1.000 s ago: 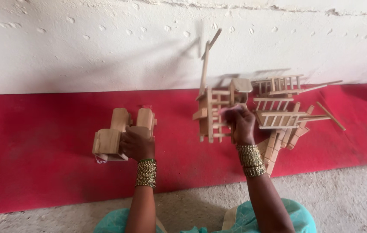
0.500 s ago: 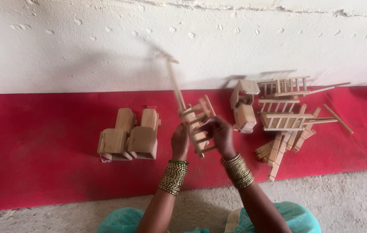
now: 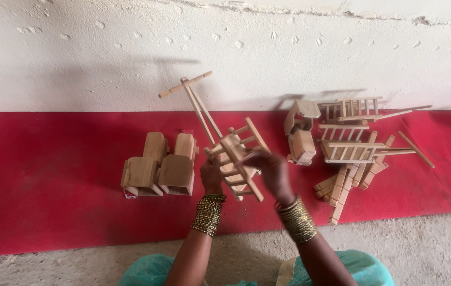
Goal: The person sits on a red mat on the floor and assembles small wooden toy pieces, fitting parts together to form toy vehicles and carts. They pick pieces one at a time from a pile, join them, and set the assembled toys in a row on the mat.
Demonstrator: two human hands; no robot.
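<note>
Both my hands hold a small wooden cart frame with ladder-like sides and a long T-shaped handle that points up and left. My left hand grips its lower left side, my right hand grips its right side. The frame is lifted and tilted above the red strip. To the left, two finished wooden cart bodies stand side by side on the red. Both wrists carry several gold bangles.
At the right lies a pile of wooden ladder frames and sticks, with another block-like wooden body leaning by it. A white rough wall runs behind. Grey concrete floor lies in front.
My right hand brought the cart frame from the right pile to the middle. My left hand left the finished carts and joined it. The frame has turned, its handle now pointing up-left.
</note>
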